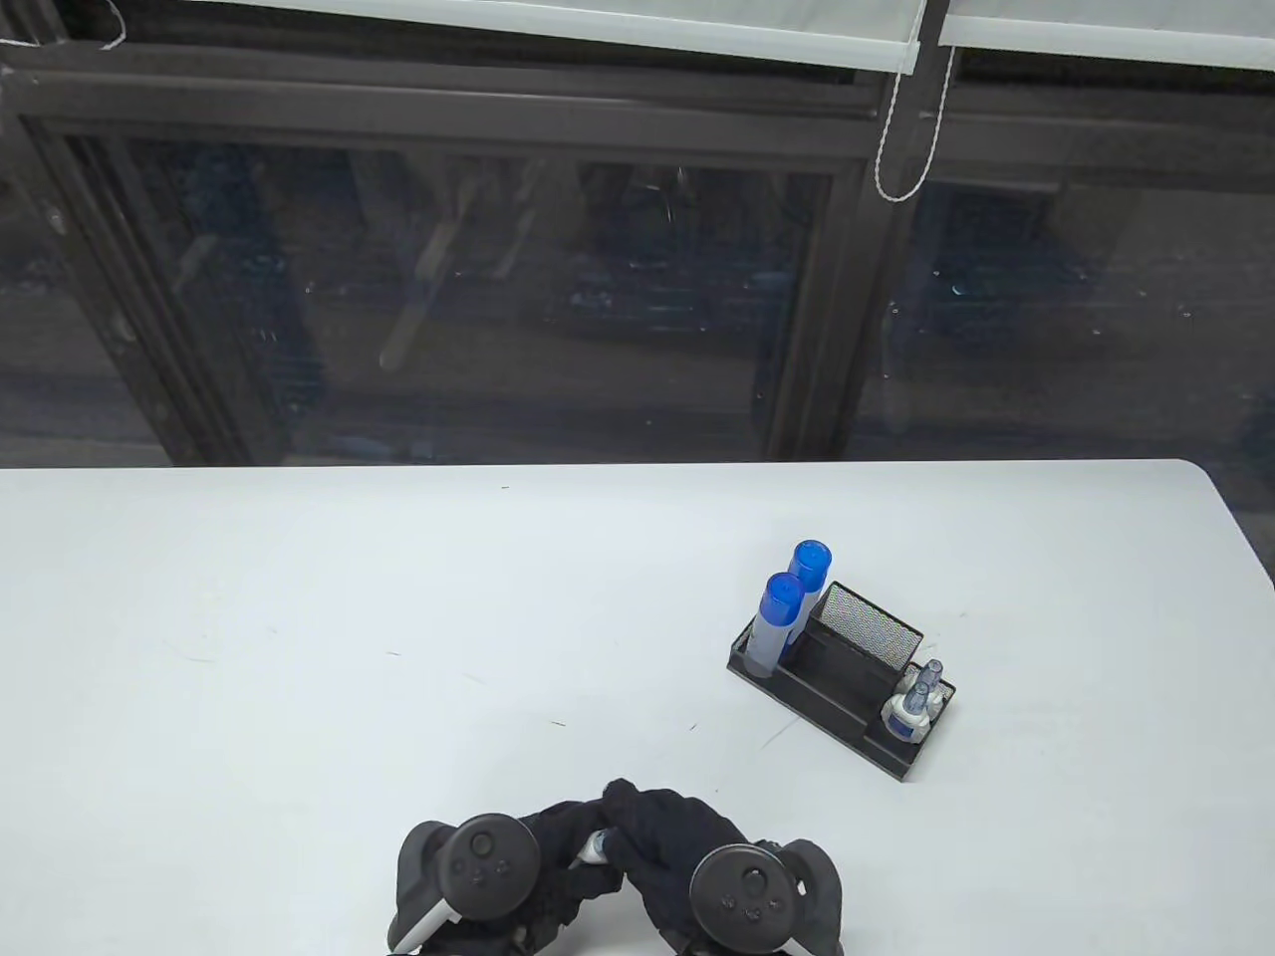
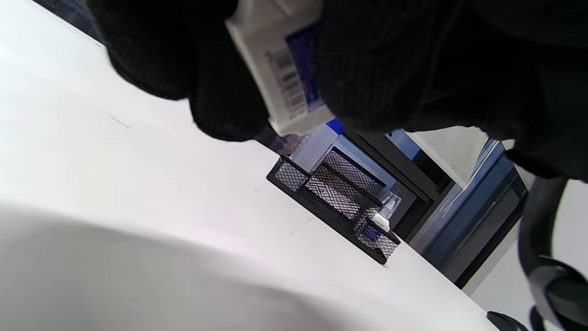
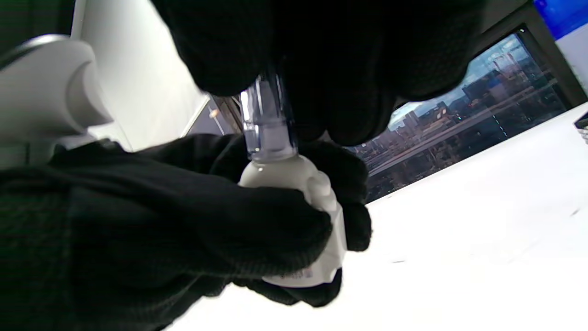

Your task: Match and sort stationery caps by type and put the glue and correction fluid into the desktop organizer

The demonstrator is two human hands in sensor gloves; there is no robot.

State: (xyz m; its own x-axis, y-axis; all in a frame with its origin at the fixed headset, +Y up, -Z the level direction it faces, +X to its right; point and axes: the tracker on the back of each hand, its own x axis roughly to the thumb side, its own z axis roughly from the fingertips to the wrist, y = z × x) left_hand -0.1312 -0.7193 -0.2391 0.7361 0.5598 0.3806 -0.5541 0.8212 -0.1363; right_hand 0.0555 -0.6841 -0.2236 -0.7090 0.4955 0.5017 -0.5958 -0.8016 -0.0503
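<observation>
Near the table's front edge both gloved hands meet over a white correction fluid bottle (image 1: pixel 595 846). My left hand (image 1: pixel 558 846) grips the bottle's body (image 3: pixel 294 193), its label (image 2: pixel 285 69) showing between the fingers. My right hand (image 1: pixel 647 827) pinches the clear cap (image 3: pixel 266 122) seated on the bottle's neck. The black mesh desktop organizer (image 1: pixel 847 717) stands to the right, holding two glue sticks with blue caps (image 1: pixel 782 607) in its left compartment and capped correction fluid bottles (image 1: pixel 914 702) in its right compartment.
The white table (image 1: pixel 299 617) stretches left and behind the hands. Its far edge runs beneath dark windows, and its right corner lies close beyond the organizer (image 2: pixel 340 202).
</observation>
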